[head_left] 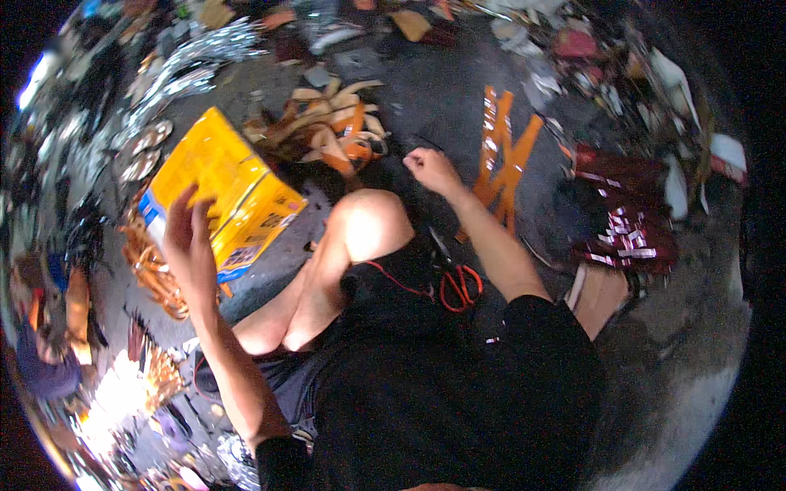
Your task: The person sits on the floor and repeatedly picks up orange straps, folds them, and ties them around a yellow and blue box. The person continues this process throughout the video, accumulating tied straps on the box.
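My left hand (190,233) is raised in front of a yellow box or packet (214,155) with blue edges. Its fingers are spread apart and slightly blurred; I cannot tell whether they touch it. Beyond my bent knee, my right hand (432,170) is closed, its fingers curled together; anything in them is too small to make out. Just past that hand lies a pile of tan and orange-brown strips (336,131). To its right, several flat orange strips (509,159) cross each other on the dark floor. Scissors with orange handles (460,288) rest beside my thigh.
Dark red glossy strips (626,233) lie at the right, near a light wooden board (602,296). Curled orange-brown strips (160,282) sit beside the yellow box. Silvery strips (205,61) and mixed scraps line the far and left sides.
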